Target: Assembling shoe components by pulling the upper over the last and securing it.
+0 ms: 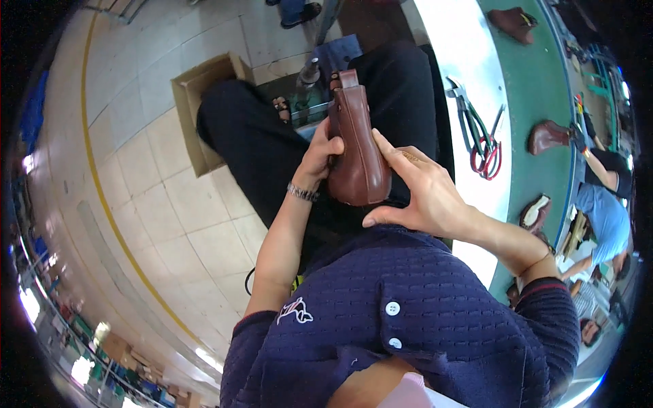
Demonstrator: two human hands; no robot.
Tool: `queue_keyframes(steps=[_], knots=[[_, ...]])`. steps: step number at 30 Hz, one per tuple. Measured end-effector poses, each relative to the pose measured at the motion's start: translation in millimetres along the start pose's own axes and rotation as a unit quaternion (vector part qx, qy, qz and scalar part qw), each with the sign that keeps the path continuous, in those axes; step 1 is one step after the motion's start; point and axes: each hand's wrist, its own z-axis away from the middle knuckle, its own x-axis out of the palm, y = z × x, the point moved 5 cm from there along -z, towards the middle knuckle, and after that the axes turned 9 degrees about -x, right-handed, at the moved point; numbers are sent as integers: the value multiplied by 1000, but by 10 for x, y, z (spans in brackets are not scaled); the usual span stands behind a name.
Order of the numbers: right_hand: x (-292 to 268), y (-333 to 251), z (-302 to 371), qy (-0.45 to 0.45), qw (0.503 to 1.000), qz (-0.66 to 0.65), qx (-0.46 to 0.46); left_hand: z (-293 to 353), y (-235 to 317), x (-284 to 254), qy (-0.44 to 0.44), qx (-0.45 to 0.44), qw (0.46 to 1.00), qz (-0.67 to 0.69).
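A brown leather boot (360,149) lies above my lap, its rounded end toward me and a seam running along its length. My left hand (320,153) grips its left side, the thumb resting on the leather and the other fingers partly hidden behind. Along the right side, the outstretched fingers of my right hand (432,194) touch the boot. The thumb of that hand is spread well apart, near my shirt. The boot's underside is out of sight.
On the white bench (476,200) at my right lie red-handled scissors (486,156) and other hand tools. Beyond it, a green belt (513,95) carries several brown boots. A cardboard box (194,129) and a clear bottle (309,85) stand past my left leg. Co-workers sit at the far right.
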Motion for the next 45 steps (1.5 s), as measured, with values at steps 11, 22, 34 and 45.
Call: queue_keyframes(steps=[11, 22, 34, 45], knots=[[281, 226, 198, 76, 996, 49, -8, 451, 575, 357, 204, 67, 918, -335], [-190, 449, -32, 186, 960, -47, -206, 849, 403, 1061, 226, 175, 699, -655], [201, 113, -712, 98, 926, -4, -364, 1046, 180, 1096, 329, 220, 637, -662], [201, 69, -881, 81, 946, -26, -312, 1086, 261, 979, 327, 226, 640, -657]])
